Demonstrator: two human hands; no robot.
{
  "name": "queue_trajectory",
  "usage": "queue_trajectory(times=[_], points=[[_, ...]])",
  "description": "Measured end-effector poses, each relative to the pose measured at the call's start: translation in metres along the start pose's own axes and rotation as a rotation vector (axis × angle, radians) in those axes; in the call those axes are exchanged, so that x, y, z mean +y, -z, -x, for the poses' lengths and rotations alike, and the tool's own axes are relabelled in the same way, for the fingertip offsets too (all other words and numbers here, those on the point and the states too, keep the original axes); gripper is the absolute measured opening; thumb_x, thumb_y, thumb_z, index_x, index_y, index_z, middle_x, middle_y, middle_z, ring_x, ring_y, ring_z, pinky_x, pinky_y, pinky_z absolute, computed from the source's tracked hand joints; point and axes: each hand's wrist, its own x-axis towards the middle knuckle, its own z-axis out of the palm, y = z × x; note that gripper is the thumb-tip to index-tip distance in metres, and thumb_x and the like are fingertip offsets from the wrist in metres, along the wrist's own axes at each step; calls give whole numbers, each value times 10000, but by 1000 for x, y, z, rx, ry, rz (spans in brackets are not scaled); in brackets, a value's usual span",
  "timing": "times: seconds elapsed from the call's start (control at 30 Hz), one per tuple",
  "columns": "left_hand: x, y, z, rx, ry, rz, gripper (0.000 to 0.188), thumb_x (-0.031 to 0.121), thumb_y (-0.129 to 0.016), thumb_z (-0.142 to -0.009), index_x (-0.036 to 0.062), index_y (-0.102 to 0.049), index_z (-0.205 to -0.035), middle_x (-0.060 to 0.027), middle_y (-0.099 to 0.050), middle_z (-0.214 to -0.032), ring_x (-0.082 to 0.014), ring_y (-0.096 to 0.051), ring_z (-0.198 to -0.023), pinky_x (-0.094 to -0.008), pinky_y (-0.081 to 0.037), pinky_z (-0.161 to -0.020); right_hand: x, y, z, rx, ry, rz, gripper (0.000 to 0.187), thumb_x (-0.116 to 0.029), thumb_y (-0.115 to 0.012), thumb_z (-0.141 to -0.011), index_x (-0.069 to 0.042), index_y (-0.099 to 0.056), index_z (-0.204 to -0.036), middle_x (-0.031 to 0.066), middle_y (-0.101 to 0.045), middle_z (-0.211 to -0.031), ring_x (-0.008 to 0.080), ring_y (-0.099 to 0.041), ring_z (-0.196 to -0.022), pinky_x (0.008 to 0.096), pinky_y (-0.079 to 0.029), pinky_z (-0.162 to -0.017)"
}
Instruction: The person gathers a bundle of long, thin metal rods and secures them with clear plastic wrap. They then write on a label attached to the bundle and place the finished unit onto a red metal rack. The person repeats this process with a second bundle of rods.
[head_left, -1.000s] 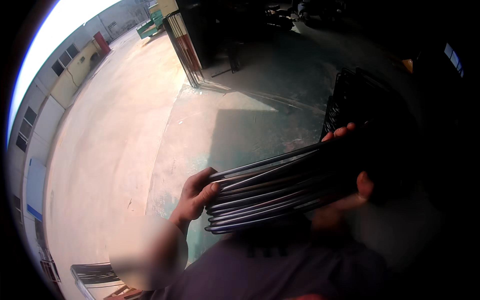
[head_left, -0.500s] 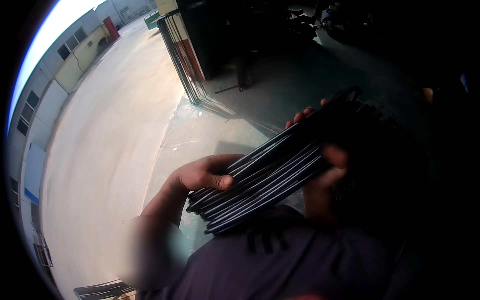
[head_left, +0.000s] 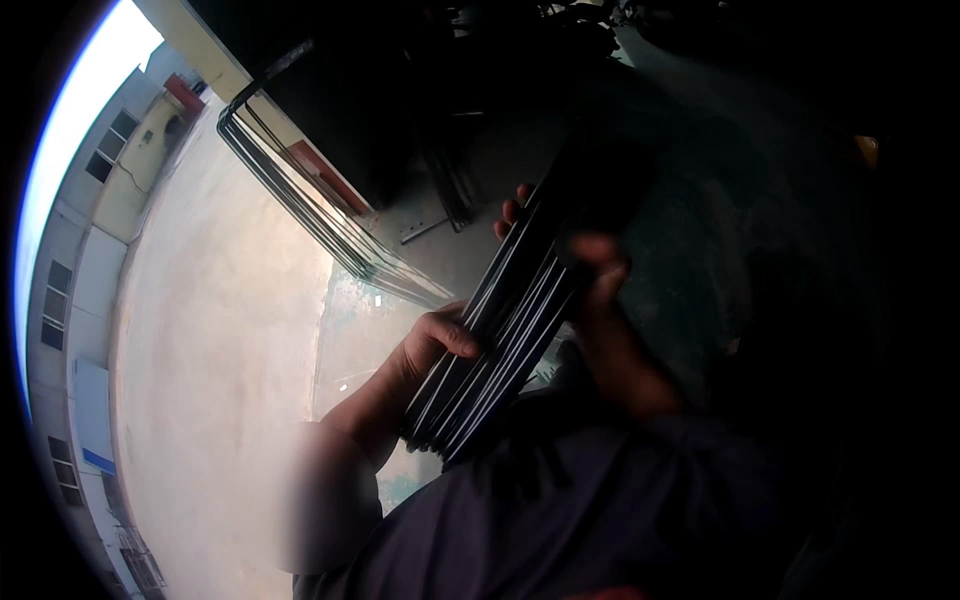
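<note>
Both my hands hold one bundle of thin, dark, glossy rods or rod frames [head_left: 515, 320], stacked side by side and slanting up to the right across my body. My left hand [head_left: 445, 338] wraps the lower left side, its thumb lying over the top. Higher up, my right hand [head_left: 600, 268] grips the bundle, with its thumb side blurred and fingertips showing beyond the far edge. The bundle's upper end fades into deep shadow, so its full shape is hard to make out.
Several tall dark metal frames [head_left: 300, 205] lean by the doorway post [head_left: 215, 60] ahead on the left. Sunlit concrete ground [head_left: 220, 330] stretches left toward a low building [head_left: 85, 250]. A dim indoor floor [head_left: 690, 260] lies to the right.
The bundle has swung steeper and shifted left, with my right hand moving up and left along with it. My view has turned, so the leaning frames appear farther left.
</note>
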Motion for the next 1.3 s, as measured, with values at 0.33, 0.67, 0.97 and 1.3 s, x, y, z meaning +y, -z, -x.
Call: queue_trajectory(times=[0.33,0.67,0.97,1.3], points=[[237,70,-212,-4,-26,241,778,154,-829,-638,-133,-621,-1330,-280,-755,-1130,-400,-778,-934,-475,-655,-903,-14,129,-326,51,-486,26,801,-353,-642,-845,93,-466,-1487,233,-583,-1410,403,-580,-1347,559,-495,-1157],[441,178,-443,-179,-41,327,733,199,-774,-795,-113,-572,-1426,-314,-704,-1279,-412,-745,-1105,-486,-582,-1054,-56,294,-651,48,-511,14,851,-319,-719,-738,94,-509,-1452,284,-621,-1336,433,-629,-1284,559,-555,-1100],[611,205,-631,158,-273,269,781,178,-789,-695,-71,-615,-1415,-254,-749,-1208,-381,-761,-1060,-470,-612,-1010,-85,408,-936,-28,-641,-78,807,-295,-713,-754,73,-526,-1447,240,-632,-1336,402,-631,-1273,567,-537,-1120],[735,291,-724,227,-308,417,611,190,-738,-730,-58,-669,-1284,-202,-758,-1007,-337,-764,-829,-425,-653,-788,-40,451,-1120,65,-941,225,636,-264,-641,-794,98,-628,-1317,218,-699,-1209,396,-705,-1137,490,-592,-1031]])
